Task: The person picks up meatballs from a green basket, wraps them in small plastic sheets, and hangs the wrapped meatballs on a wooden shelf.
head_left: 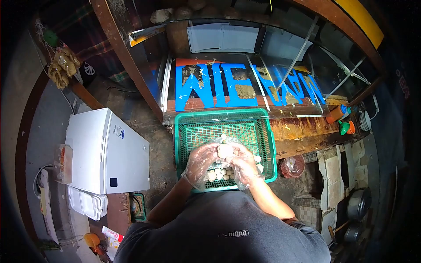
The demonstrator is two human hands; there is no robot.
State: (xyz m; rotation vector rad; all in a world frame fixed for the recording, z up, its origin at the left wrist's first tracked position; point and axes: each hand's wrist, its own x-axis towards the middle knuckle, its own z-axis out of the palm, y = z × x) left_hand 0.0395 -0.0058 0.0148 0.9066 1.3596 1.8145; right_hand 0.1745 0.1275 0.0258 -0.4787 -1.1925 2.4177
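Both my hands wear clear plastic gloves and come together over a green plastic basket [270,144]. Between them is a pale, round, meatball-like ball [225,151]. My left hand [200,161] has its fingers curled against the ball's left side. From the right, the fingers of my right hand [245,163] close on the same ball. Below them, several smaller pale balls [212,175] lie in the near part of the basket, partly hidden by my hands. A few more pale pieces [259,167] show beside my right hand.
A glass display case [245,90] with blue lettering stands behind the basket, over a worn wooden counter [302,131]. To the left is a white chest freezer [87,149] with foam boxes [90,204] near it. A reddish bucket [292,166] stands right; dark pots [358,204] sit farther right.
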